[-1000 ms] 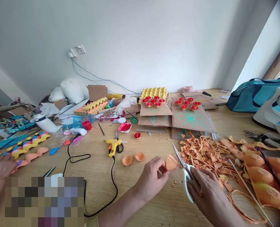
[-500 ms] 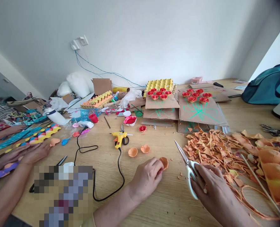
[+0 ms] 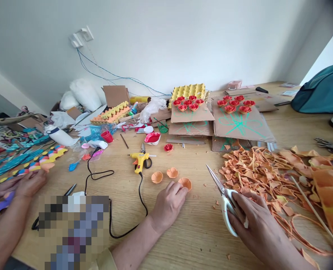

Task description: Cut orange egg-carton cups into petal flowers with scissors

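Note:
My left hand (image 3: 170, 200) pinches the near rim of an orange egg-carton cup (image 3: 185, 183), which sits low at the table top with its hollow side up. Just beyond it rest two more orange cups with petal-cut rims, one on the left (image 3: 156, 177) and one on the right (image 3: 172, 172). My right hand (image 3: 253, 217) is closed round the pale handles of a pair of scissors (image 3: 225, 202). Their blades are together and point away from me, to the left of a heap of orange carton scraps (image 3: 247, 168).
A yellow glue gun (image 3: 139, 161) with a black cord lies beyond my left hand. Red paper flowers (image 3: 234, 103) stand on cardboard pieces (image 3: 239, 125) at the back. A co-worker's hands (image 3: 28, 183) work at the left. A blue bag (image 3: 321, 90) is at the right.
My left hand has moved left and slightly away from me with the orange cup, bringing it near the other two. My right hand keeps the scissors in about the same place. The view has shifted slightly.

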`<move>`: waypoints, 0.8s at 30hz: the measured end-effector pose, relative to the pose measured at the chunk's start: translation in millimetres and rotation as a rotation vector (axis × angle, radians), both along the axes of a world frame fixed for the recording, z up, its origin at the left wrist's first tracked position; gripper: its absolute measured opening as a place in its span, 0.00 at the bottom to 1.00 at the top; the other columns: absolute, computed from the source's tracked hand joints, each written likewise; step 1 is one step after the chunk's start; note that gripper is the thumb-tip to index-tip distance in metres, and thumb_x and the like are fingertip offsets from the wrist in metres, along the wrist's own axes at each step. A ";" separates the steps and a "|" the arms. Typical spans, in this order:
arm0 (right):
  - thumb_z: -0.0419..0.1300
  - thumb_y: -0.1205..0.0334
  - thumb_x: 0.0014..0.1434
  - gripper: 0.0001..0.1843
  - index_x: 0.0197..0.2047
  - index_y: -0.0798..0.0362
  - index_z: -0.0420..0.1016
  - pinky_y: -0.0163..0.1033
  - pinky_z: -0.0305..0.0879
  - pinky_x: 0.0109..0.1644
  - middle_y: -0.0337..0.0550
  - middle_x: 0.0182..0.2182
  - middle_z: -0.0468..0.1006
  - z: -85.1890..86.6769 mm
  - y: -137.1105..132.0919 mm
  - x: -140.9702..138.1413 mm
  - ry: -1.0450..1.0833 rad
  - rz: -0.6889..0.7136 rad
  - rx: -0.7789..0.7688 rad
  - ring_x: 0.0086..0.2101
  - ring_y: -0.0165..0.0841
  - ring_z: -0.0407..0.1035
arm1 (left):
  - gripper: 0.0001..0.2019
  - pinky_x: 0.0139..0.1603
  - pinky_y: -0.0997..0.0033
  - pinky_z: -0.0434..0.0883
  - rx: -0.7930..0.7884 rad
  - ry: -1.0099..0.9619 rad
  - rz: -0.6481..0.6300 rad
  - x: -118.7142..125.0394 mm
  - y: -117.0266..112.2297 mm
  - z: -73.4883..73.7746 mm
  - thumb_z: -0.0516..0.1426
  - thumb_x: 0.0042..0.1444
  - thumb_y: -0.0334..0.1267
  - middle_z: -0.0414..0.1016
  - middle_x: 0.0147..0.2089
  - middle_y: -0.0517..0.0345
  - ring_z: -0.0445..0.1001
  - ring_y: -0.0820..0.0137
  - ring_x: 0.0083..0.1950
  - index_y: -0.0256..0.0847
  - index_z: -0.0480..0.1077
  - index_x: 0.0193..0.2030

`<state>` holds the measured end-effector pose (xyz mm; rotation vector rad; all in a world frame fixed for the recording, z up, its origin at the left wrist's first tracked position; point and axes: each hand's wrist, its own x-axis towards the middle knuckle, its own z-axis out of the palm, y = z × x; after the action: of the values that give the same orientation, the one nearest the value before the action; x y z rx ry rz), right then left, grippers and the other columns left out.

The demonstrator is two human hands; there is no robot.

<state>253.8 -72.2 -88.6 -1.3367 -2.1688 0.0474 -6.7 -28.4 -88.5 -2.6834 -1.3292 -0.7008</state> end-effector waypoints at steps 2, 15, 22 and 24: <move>0.51 0.55 0.69 0.07 0.42 0.48 0.65 0.45 0.64 0.44 0.42 0.34 0.80 -1.2 0.1 0.9 -0.007 0.010 -0.022 0.32 0.37 0.74 | 0.10 0.39 0.66 0.72 -0.021 -0.012 -0.002 -0.2 -0.8 0.3 0.51 0.64 0.27 0.75 0.37 0.54 0.73 0.65 0.38 0.41 0.72 0.43; 0.53 0.53 0.68 0.08 0.41 0.47 0.65 0.42 0.69 0.38 0.42 0.32 0.80 -4.3 3.8 2.0 0.044 0.046 -0.007 0.34 0.39 0.75 | 0.10 0.43 0.64 0.73 -0.071 -0.277 0.001 -2.5 -2.5 -0.1 0.52 0.61 0.26 0.74 0.40 0.52 0.72 0.65 0.41 0.41 0.69 0.47; 0.58 0.55 0.64 0.08 0.45 0.46 0.67 0.38 0.72 0.35 0.40 0.33 0.80 -5.8 5.4 6.9 0.036 0.083 -0.027 0.33 0.38 0.75 | 0.09 0.42 0.64 0.70 -0.123 -0.371 0.017 -3.0 -2.2 -2.2 0.51 0.62 0.25 0.73 0.38 0.53 0.71 0.65 0.40 0.41 0.68 0.44; 0.58 0.55 0.64 0.10 0.47 0.46 0.66 0.38 0.72 0.36 0.41 0.35 0.81 -6.7 4.8 8.3 0.009 0.099 -0.030 0.35 0.39 0.75 | 0.08 0.42 0.65 0.69 -0.135 -0.387 0.018 -3.7 -2.1 -3.2 0.51 0.62 0.26 0.72 0.37 0.53 0.70 0.66 0.40 0.41 0.67 0.42</move>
<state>262.0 -67.3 -95.3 -1.2422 -2.2334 0.1245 -10.4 -30.4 -91.7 -2.7277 -1.5270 -1.2202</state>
